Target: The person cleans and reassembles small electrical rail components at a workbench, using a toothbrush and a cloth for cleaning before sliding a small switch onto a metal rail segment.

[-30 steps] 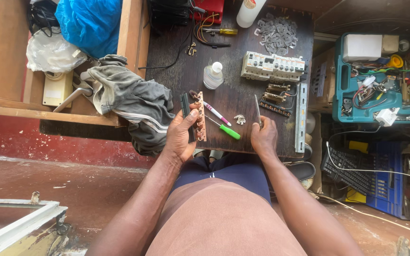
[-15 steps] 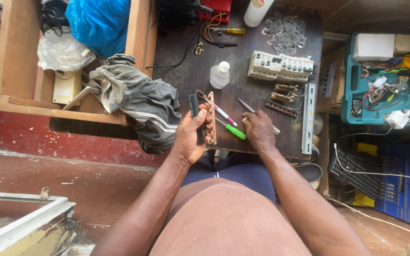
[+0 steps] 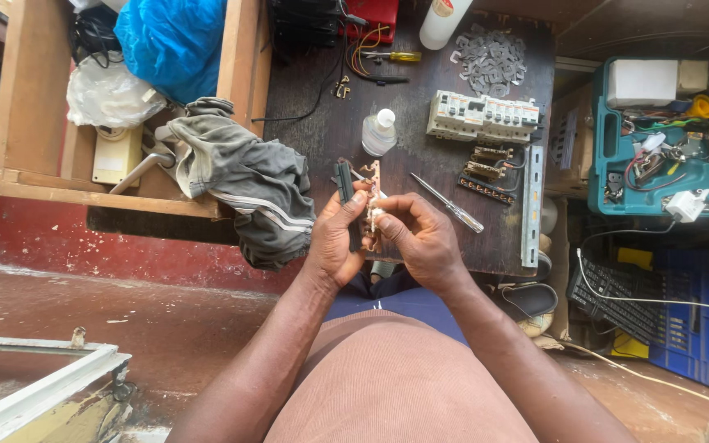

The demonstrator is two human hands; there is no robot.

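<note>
Both hands meet over the dark table edge. Left hand has its fingers clamped around a copper-coloured terminal strip and black bar. Right hand pinches a small white piece against the strip. Just beyond the right fingers lies a screwdriver.

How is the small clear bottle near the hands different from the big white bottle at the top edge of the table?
The small clear bottle stands wholly in view, near the middle of the dark table; the white bottle sits at the far edge, cut off by the frame. The small one is see-through with a white cap; the white one is opaque, with a coloured label. The small one looks squat, the white one longer. Both rest on the table, touched by neither hand.
</note>
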